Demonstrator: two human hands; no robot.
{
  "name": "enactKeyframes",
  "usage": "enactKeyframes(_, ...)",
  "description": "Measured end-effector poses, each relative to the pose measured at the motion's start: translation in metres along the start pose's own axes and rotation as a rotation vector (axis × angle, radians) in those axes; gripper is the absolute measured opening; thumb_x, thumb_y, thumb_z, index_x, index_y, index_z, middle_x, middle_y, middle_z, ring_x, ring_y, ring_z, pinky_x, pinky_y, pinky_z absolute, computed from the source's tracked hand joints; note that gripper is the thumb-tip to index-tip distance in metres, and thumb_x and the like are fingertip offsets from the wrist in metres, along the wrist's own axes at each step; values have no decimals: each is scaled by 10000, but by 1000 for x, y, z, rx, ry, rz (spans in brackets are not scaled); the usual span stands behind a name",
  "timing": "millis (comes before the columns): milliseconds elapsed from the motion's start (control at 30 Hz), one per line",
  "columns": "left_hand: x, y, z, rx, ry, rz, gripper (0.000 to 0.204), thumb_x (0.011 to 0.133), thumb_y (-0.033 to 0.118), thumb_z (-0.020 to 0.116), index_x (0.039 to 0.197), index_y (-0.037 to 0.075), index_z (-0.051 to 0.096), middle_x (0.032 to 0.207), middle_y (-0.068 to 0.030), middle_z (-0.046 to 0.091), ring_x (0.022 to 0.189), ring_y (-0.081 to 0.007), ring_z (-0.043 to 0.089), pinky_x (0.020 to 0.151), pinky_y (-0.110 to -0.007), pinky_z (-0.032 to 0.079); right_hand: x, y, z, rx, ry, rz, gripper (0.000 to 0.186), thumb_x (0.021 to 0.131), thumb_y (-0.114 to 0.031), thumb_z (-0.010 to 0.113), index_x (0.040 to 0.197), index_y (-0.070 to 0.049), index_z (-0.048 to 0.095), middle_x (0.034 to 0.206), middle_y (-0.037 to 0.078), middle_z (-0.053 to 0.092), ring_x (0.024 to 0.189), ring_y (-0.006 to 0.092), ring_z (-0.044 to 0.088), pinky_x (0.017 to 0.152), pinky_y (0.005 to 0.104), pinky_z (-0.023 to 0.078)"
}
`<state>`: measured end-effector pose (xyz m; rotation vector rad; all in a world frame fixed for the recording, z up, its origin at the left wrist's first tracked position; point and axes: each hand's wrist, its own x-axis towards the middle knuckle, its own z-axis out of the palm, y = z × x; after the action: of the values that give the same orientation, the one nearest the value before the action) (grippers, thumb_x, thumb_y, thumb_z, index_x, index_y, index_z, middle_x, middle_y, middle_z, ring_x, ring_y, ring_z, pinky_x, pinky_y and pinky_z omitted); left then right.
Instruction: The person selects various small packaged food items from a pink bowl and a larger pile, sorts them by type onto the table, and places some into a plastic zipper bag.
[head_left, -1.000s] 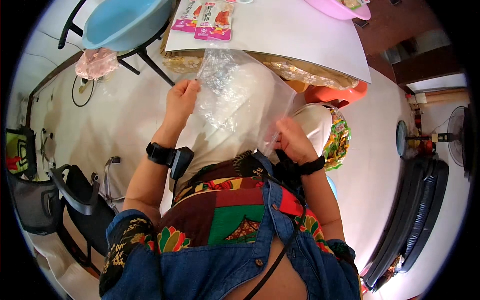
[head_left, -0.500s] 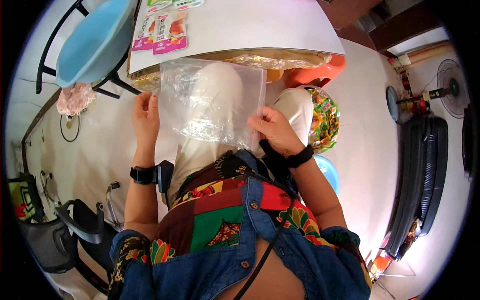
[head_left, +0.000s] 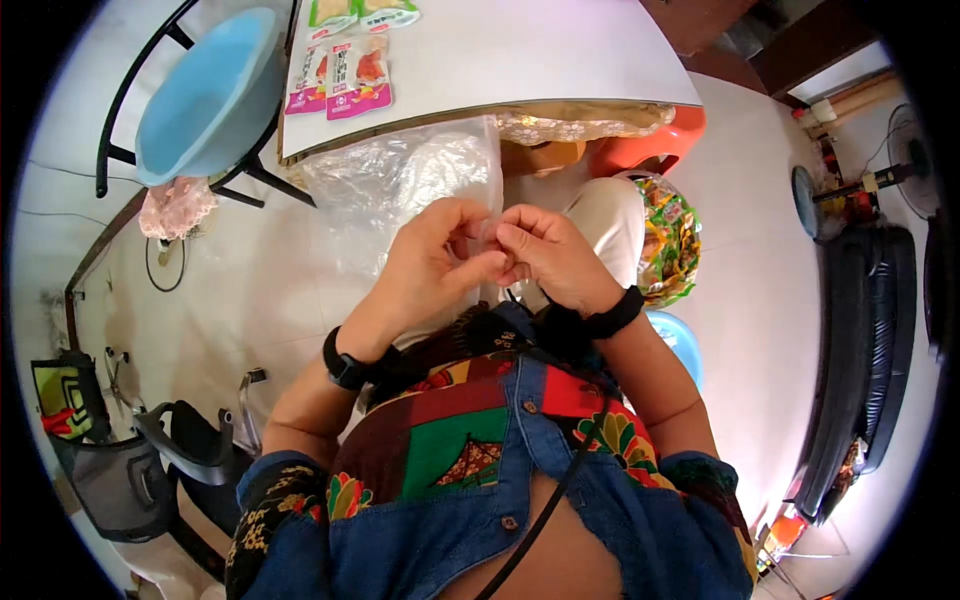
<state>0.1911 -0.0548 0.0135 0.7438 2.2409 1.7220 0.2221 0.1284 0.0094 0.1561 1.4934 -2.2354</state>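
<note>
A clear plastic bag (head_left: 400,175) hangs over my lap just below the table's front edge. My left hand (head_left: 432,250) and my right hand (head_left: 548,252) meet at its near right corner, fingertips almost touching. Both are closed, thumbs and forefingers pinching the film between them. Part of the bag's edge is hidden by the fingers. On the table (head_left: 540,60), at its left side, lie pink-and-white snack pouches (head_left: 358,78) and green ones (head_left: 388,12) behind them.
A light blue basin (head_left: 205,100) rests on a black-framed stand at the left. Right of my knees are an orange stool (head_left: 655,145), a container of green snack packets (head_left: 668,240) and a blue round item (head_left: 677,345). A black chair (head_left: 190,445) stands at lower left.
My left hand has moved right from beside the bag to join my right hand at its corner. The bag has shifted left and turned. The view has shifted slightly.
</note>
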Motion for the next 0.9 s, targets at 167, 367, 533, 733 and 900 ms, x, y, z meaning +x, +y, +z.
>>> enactKeyframes(167, -1, -8, 2, -222, 47, -183, 413, 763, 22, 736, 1110, -2, 514, 899, -38, 582, 742, -76, 562, 647, -222, 490, 8, 5, 2, -49, -54, -46, 208, 963, -240, 544, 974, -32, 556, 827, 41, 625, 697, 129, 653, 593, 237, 543)
enactKeyframes(367, -3, -10, -1, -536, 61, -275, 365, 792, -67, 660, 1122, 11, 522, 915, -21, 564, 790, -68, 561, 678, -206, 486, 16, 5, 2, -93, -3, -31, 253, 939, -286, 585, 918, -36, 550, 754, 45, 622, 630, 126, 644, 541, 240, 537)
enactKeyframes(533, -9, -18, 2, -347, -13, -187, 370, 813, -93, 623, 1155, 5, 522, 928, -25, 590, 840, -98, 595, 761, -234, 501, 20, 4, 5, -186, 38, -88, 269, 924, -288, 605, 914, -25, 555, 731, 56, 626, 622, 121, 639, 514, 242, 532)
enactKeyframes(733, -10, 3, -2, 143, 3, -40, 290, 818, -37, 644, 1091, 23, 570, 866, -5, 563, 732, -92, 533, 655, -232, 461, 18, 4, 3, -202, 106, -72, 176, 927, -191, 562, 898, -18, 569, 760, 62, 641, 625, 120, 642, 517, 239, 533)
enactKeyframes(900, -13, -5, -3, 136, 32, 51, 252, 847, 37, 652, 1082, 7, 569, 871, -14, 559, 725, -92, 523, 648, -238, 455, 16, 2, 4, -132, 62, -32, 151, 935, -178, 537, 906, -38, 588, 764, 33, 638, 657, 112, 648, 560, 237, 539)
